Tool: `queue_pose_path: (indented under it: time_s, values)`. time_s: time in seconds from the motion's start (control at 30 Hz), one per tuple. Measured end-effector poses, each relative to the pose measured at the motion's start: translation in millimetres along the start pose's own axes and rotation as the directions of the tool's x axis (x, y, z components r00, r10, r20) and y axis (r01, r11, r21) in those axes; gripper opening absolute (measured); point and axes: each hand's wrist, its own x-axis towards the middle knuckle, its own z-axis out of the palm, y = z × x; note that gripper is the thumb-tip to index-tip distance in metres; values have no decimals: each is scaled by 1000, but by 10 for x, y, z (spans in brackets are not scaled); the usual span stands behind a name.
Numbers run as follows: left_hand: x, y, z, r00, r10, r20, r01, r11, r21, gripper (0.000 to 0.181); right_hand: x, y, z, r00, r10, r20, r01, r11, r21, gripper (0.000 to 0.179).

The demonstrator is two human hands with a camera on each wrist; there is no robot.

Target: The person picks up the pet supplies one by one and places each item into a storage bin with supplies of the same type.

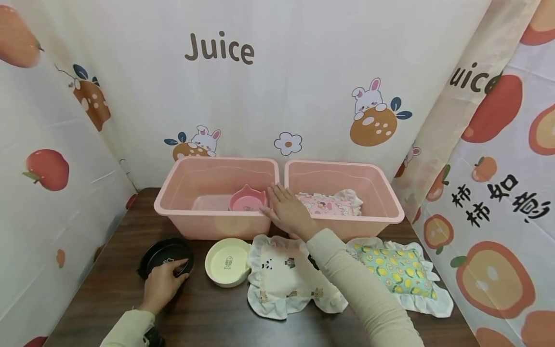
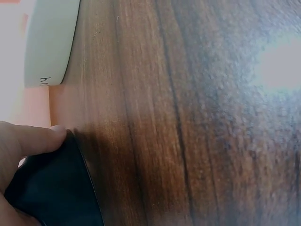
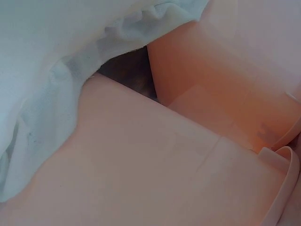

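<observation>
My left hand [image 1: 162, 286] pinches the near right rim of a black bowl [image 1: 152, 250] on the table; in the left wrist view the thumb lies on the edge of the black bowl [image 2: 61, 188]. My right hand [image 1: 289, 209] reaches over the right end of the left pink bin [image 1: 204, 226], its fingers extended. A pink bowl with pointed ears [image 1: 248, 198] sits inside that bin, just left of the right thumb. Whether the fingers touch the bin's rim I cannot tell. A pale yellow bowl [image 1: 227, 262] stands right of the black one.
The right pink bin [image 1: 381, 224] holds a pink ruffled cushion [image 1: 325, 205]. In front lie a white ruffled cushion with animal prints [image 1: 282, 277], partly under the right forearm, and a lemon-print ruffled cushion [image 1: 394, 270]. Printed curtains [image 1: 303, 72] hang behind and at both sides.
</observation>
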Motion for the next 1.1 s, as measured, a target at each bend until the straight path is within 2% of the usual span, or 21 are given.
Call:
queue_pose_path:
  time_s: [0.27, 0.53, 0.87, 1.1]
  values:
    - [-27, -9, -22, 1000, 10, -6, -10, 1000, -1, 40, -17, -1, -16, 1000, -1, 0, 1, 1000, -1, 73]
    - [-54, -12, -82, 998, 29, -50, -31, 999, -24, 38, -13, 6, -8, 1000, -1, -1, 1, 1000, -14, 72]
    - [-170, 30, -291, 998, 57, -23, -58, 997, -59, 39, -19, 13, -2, 1000, -2, -13, 2, 1000, 15, 72]
    - [-286, 125, -516, 999, 36, -14, -37, 994, -102, 40, -24, 2, -21, 1000, 13, 7, -13, 1000, 10, 72]
